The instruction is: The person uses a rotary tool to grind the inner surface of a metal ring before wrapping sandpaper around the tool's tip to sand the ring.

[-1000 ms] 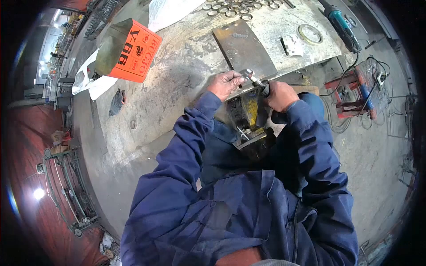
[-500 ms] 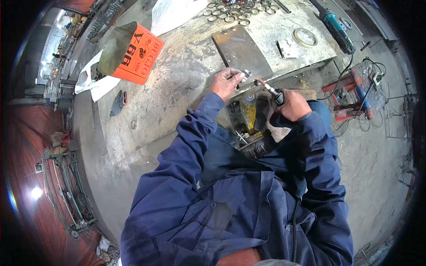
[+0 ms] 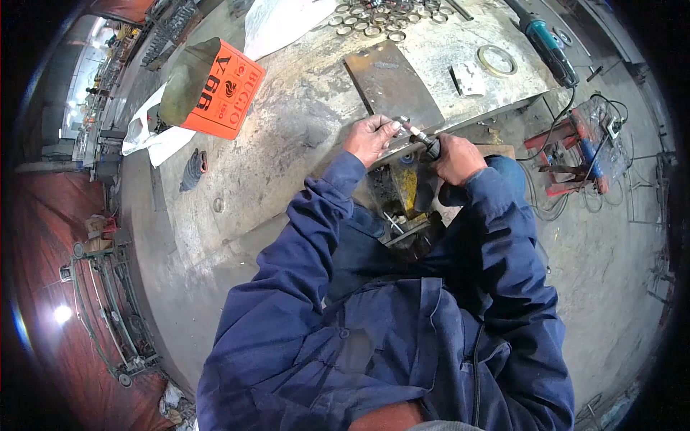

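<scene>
My left hand (image 3: 370, 139) pinches a small metal ring, mostly hidden by the fingers, over the front edge of the worktable. From the right, my right hand (image 3: 458, 159) is wrapped round a slim rotary tool (image 3: 430, 144), its tip pointing at the ring. Tip and ring meet or nearly meet; contact cannot be made out. Behind the hands, a dark steel plate (image 3: 395, 86) lies on the worktable (image 3: 287, 122). Several loose metal rings (image 3: 372, 31) are spread at the table's back.
An orange container (image 3: 228, 93) lies at the left beside a dark glove (image 3: 192, 171). Toward the right are a large ring (image 3: 497, 60), a small pale block (image 3: 469, 79) and a teal power tool (image 3: 544, 44) with a cord. A red metal stand (image 3: 568, 154) is on the floor.
My right hand and the rotary tool have moved left and slightly up, bringing the tip to the ring. My left hand has hardly moved.
</scene>
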`<state>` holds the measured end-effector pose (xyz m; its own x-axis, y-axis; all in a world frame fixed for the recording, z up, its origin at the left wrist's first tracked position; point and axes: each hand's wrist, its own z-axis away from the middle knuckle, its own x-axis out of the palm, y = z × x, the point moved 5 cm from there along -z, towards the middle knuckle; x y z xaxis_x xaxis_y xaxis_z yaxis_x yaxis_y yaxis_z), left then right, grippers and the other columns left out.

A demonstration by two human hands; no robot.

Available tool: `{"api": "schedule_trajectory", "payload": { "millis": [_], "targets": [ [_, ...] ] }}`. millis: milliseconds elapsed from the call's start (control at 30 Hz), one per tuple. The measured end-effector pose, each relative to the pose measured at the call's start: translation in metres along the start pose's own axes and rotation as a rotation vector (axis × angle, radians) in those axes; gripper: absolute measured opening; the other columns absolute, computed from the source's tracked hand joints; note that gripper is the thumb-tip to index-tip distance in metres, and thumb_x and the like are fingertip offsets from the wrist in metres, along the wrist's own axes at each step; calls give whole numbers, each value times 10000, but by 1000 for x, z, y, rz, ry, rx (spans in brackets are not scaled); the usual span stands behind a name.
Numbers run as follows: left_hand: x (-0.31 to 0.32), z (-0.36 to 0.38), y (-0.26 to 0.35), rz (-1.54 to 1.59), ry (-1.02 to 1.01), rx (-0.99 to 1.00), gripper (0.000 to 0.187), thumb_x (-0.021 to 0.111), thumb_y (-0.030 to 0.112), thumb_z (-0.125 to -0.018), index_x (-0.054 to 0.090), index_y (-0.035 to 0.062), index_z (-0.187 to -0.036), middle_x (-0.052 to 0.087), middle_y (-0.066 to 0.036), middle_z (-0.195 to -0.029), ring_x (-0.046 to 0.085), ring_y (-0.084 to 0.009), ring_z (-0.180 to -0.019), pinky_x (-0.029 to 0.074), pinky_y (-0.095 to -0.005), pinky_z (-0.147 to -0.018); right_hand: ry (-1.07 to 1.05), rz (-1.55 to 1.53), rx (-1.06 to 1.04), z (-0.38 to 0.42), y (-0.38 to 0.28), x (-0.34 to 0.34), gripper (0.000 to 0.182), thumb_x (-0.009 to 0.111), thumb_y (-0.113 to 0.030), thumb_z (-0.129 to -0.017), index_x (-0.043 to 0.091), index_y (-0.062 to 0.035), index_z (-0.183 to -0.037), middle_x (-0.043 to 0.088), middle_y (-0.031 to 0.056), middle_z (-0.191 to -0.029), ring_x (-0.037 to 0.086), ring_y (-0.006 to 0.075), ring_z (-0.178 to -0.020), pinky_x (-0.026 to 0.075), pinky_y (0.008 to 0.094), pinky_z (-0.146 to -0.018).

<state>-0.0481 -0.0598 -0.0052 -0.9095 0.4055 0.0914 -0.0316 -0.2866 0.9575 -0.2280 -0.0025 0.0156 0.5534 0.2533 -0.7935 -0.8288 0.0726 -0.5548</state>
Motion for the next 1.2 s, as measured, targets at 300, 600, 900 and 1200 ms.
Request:
{"api": "schedule_trajectory", "payload": {
  "millis": [300,600,900,1200],
  "targets": [
    [0,-3,-4,-51,29,155,203,654,286,-869,651,83,-856,507,65,-623,418,-28,-539,335,-179,-467,-41,65,14,-4,-4,12,313,675,-222,-681,596,3,-883,622,257,-850,595,417,-873,479,464,-739],
    [-3,6,-8,-179,81,219,196,653,274,-871,665,80,-856,500,76,-645,426,-26,-585,346,-198,-509,-60,81,38,-4,0,17,356,693,-242,-668,597,-2,-913,623,255,-852,597,415,-858,477,472,-729],
    [-3,7,-6,-209,94,223,199,637,274,-884,669,77,-881,530,71,-665,404,-26,-617,357,-223,-539,-48,69,-11,-1,0,19,350,701,-240,-670,603,-4,-909,622,254,-843,593,421,-860,476,468,-723],
    [-4,5,-9,-258,93,196,222,646,283,-877,664,62,-889,595,29,-741,469,-51,-679,415,-236,-612,-53,74,13,-4,1,13,339,695,-236,-673,595,5,-890,622,251,-839,597,418,-849,476,476,-730]
  ]
}}
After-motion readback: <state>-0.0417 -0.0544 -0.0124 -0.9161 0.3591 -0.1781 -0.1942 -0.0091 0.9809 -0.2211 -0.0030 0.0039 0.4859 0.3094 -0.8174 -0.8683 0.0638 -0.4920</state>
